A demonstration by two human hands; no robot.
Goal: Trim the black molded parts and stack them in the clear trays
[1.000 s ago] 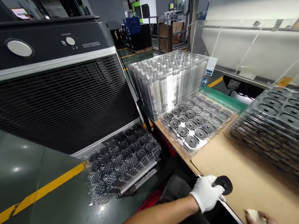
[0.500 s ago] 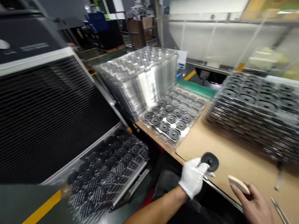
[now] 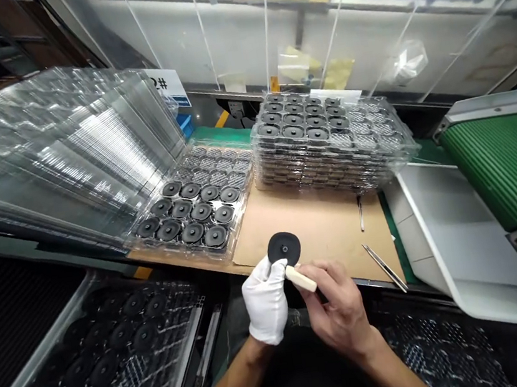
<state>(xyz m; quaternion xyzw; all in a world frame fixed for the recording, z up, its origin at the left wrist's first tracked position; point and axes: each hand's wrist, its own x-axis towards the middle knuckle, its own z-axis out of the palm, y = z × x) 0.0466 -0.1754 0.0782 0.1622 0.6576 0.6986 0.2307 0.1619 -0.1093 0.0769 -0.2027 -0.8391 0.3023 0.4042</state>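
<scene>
My left hand (image 3: 266, 302), in a white glove, is closed on the near edge of a black rounded-square disc (image 3: 284, 245) with a small fitting at its centre. The disc is held tilted above the brown board (image 3: 310, 231). My bare right hand (image 3: 338, 303) grips a cream-coloured block (image 3: 302, 279) between thumb and fingers. One end of this block lies close to the gloved thumb and the disc's lower edge; whether it touches the disc, I cannot tell. To the left, a clear plastic tray (image 3: 238, 221) holds several similar black discs in its front rows.
Stacked clear trays (image 3: 329, 153) with discs stand behind the board. Tall nested trays (image 3: 106, 143) rise at left. Tweezers (image 3: 384, 268) and a thin metal tool (image 3: 361, 213) lie at right, beside a white bin (image 3: 426, 229) and green conveyor (image 3: 508, 156). Another disc tray (image 3: 116, 343) sits lower left.
The view has swung right. My two hands have come together, bringing the cream-coloured block from apart to right beside the black disc. Both hands keep their holds.
</scene>
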